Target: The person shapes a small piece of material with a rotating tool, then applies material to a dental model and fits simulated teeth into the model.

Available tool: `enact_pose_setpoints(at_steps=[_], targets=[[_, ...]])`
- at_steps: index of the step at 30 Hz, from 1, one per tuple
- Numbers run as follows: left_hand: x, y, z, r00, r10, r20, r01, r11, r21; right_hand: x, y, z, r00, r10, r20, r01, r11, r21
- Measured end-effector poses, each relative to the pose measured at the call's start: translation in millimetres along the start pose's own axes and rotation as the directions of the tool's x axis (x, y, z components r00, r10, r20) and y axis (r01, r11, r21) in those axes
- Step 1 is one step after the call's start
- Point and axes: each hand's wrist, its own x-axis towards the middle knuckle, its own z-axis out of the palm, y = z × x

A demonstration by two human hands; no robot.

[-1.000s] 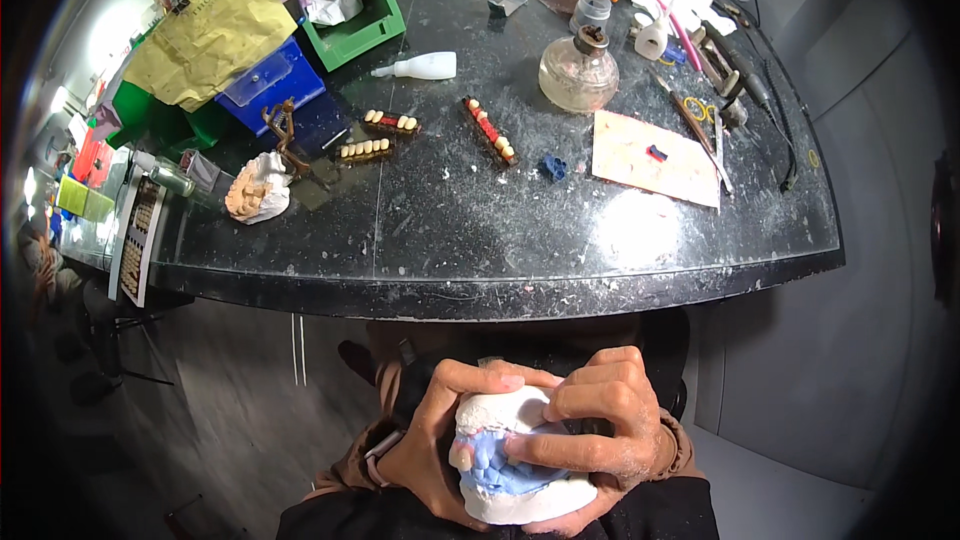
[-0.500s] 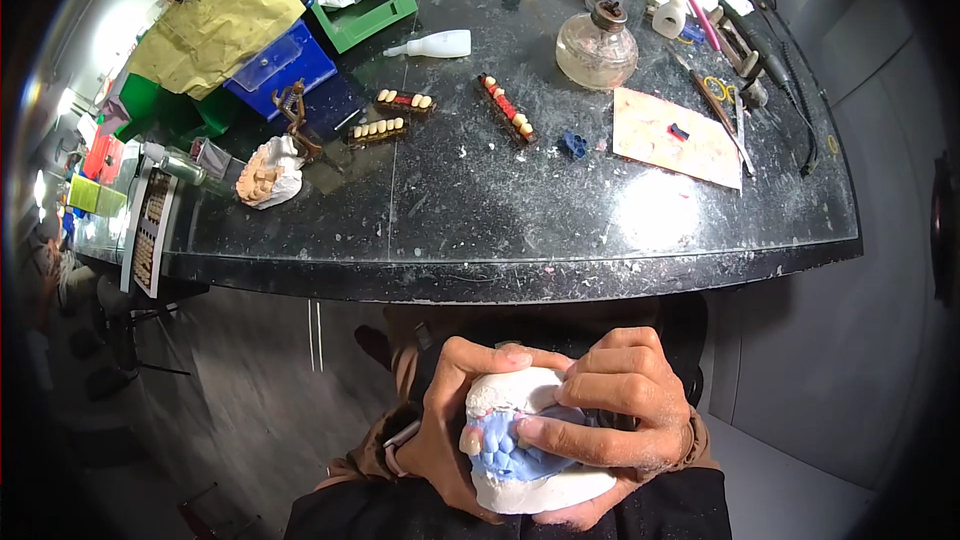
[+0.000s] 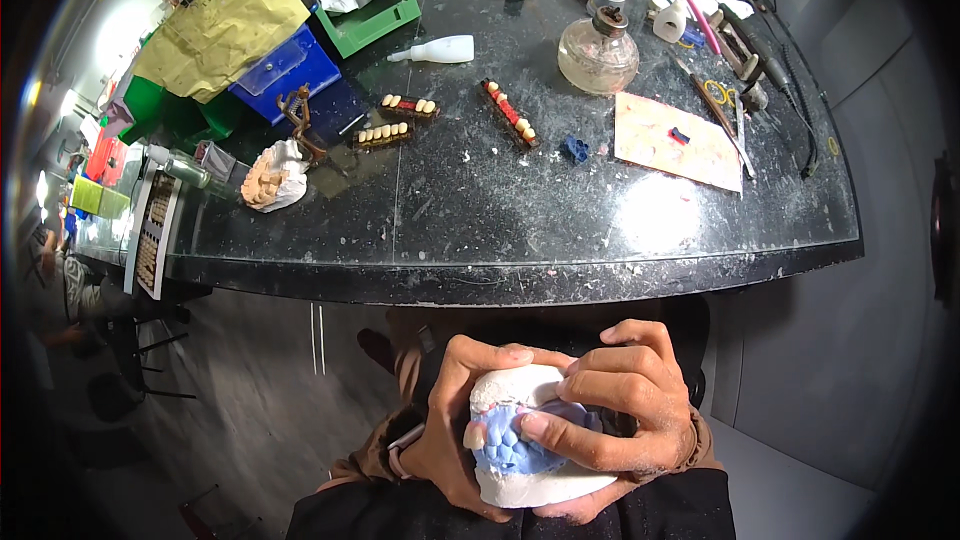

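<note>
Over my lap, below the bench edge, I hold a dental plaster model (image 3: pixel 545 489) with white top and bottom parts and a blue middle (image 3: pixel 503 437) shaped like teeth. My left hand (image 3: pixel 455 410) wraps round its left side, the fingers over the top. A cream-coloured tooth shape (image 3: pixel 475 435) shows at the blue part's left edge. My right hand (image 3: pixel 630 400) grips the right side; one fingertip presses on the blue front and another touches the white top. Its upper finger is lifted. The model's back is hidden.
On the dark bench (image 3: pixel 450 210) lie strips of denture teeth (image 3: pixel 512 115), another plaster model (image 3: pixel 275 178), a glass spirit burner (image 3: pixel 597 55), a wax sheet (image 3: pixel 675 145) and a knife (image 3: pixel 713 105). Green bins (image 3: pixel 385 15), a blue bin (image 3: pixel 290 75) and a white squeeze bottle (image 3: pixel 440 49) stand farther back.
The upper finger of my right hand has lifted and straightened a little. Both hands keep the dental plaster model in nearly the same place, and the view has shifted slightly.
</note>
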Motion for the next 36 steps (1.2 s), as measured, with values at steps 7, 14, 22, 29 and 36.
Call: enact_pose_setpoints(at_steps=[7, 14, 22, 29, 36], targets=[[1, 2, -2, 0.998, 0.039, 0.053, -0.042, 0.997, 0.067, -3, 3, 4, 0.998, 0.061, -0.028, -0.057, 0.989, 0.133], [-6, 6, -1, 1.000, -0.016, 0.026, 0.014, 0.997, 0.074, -2, 2, 8, 0.994, 0.085, -0.064, -0.066, 0.966, 0.248], [-6, 9, 3, 1.000, -0.017, 0.000, 0.016, 0.994, 0.106, -1, -1, 7, 0.997, 0.064, -0.054, -0.053, 0.982, 0.180], [-7, 8, 7, 0.995, -0.061, -0.074, 0.061, 0.998, 0.001, -3, -3, 5, 0.997, 0.078, -0.002, -0.078, 0.992, 0.096], [-10, 10, 6, 0.993, -0.100, -0.064, 0.102, 0.995, 0.020, -7, -5, 6, 0.998, 0.060, -0.014, -0.060, 0.998, 0.018]])
